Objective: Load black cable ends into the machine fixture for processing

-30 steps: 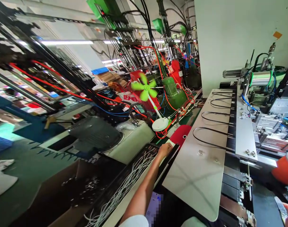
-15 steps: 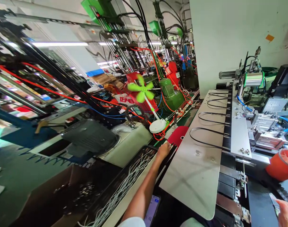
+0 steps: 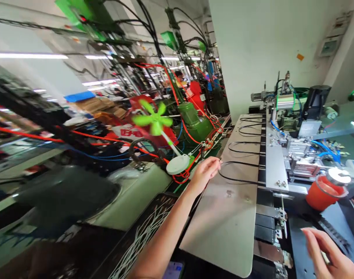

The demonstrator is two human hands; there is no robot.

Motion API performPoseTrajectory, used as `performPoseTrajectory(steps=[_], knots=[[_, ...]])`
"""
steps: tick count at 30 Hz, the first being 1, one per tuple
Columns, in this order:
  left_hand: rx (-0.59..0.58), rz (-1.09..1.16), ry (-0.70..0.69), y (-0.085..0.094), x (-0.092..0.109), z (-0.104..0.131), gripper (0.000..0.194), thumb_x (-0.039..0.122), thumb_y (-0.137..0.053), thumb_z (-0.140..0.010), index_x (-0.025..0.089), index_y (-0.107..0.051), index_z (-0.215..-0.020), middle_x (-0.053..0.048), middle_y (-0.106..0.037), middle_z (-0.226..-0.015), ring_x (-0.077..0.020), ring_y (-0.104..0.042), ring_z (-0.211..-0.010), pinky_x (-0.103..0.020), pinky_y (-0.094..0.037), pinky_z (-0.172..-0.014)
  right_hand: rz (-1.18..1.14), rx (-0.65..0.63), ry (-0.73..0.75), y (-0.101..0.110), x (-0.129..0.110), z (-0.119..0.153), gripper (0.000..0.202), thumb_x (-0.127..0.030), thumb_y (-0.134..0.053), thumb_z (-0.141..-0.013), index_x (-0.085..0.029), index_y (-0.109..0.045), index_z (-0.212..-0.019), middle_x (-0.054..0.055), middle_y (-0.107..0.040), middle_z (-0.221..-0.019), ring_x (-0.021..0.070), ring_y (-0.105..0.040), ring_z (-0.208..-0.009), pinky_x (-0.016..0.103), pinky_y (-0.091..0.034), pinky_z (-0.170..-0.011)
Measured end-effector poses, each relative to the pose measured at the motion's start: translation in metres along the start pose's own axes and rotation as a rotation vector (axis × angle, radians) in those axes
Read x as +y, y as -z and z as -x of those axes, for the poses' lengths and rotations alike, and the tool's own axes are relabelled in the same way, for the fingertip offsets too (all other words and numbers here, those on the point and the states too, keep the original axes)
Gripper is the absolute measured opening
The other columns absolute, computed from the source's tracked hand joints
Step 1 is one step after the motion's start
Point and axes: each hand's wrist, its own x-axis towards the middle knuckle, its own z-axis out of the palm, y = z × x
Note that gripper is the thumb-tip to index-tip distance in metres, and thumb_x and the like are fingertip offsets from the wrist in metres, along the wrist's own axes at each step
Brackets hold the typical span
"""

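Left hand (image 3: 206, 170) moved to loop (image 3: 234, 179); white strands (image 3: 145, 236) in tray (image 3: 162, 199).

Open room over the lower plate, loops and machinery beyond.
The plate (image 3: 217, 232) offers a broad low passage at lower centre, broken only by small fittings (image 3: 229, 193); above, black loops (image 3: 241, 180) cross it. Metal clips (image 3: 277, 215) line its lower right edge, an orange tub (image 3: 322, 193) stands farther right, and fan blades (image 3: 156, 121) block centre left.

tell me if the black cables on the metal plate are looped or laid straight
Looped: each black cable bends back on itself over the metal plate, both strands running to the dark strip beside it.
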Motion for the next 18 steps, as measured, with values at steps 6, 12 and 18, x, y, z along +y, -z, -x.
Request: performPoseTrajectory(steps=[6,12,18], knots=[[-0.829,0.088,-0.115,-0.088,0.087,0.030,0.032,0.042,-0.052,-0.088,0.013,-0.066,-0.085,-0.001,-0.058,-0.070,-0.0062,-0.041,-0.053,-0.019,-0.032,-0.049,-0.058,-0.117,-0.045,-0.005,-0.039,-0.008,0.020,-0.028,-0.051,-0.091,-0.019,-0.066,-0.082,0.000,-0.065,-0.067,0.0106,-0.058,-0.052,0.018,-0.047,-0.051],[-0.738,-0.204,-0.535,-0.127,0.077,0.056,0.023,0.024,-0.050,-0.090,0.017,-0.070,-0.081,-0.002,-0.060,-0.074,-0.0110,-0.055,-0.069,-0.021,-0.042,-0.064,-0.196,-0.061,-0.253,-0.008,-0.049,-0.009,0.019,-0.030,-0.051,-0.092,-0.019,-0.065,-0.087,0.001,-0.064,-0.071,0.0129,-0.060,-0.061,0.021,-0.050,-0.056],[-0.695,-0.250,-0.601,-0.128,0.067,0.061,0.021,0.022,-0.050,-0.091,0.016,-0.068,-0.080,-0.001,-0.059,-0.072,-0.0104,-0.056,-0.067,-0.020,-0.042,-0.063,-0.258,-0.086,-0.296,-0.011,-0.046,-0.012,0.025,-0.034,-0.050,-0.092,-0.017,-0.060,-0.077,0.000,-0.058,-0.066,0.0123,-0.054,-0.059,0.022,-0.045,-0.054]])
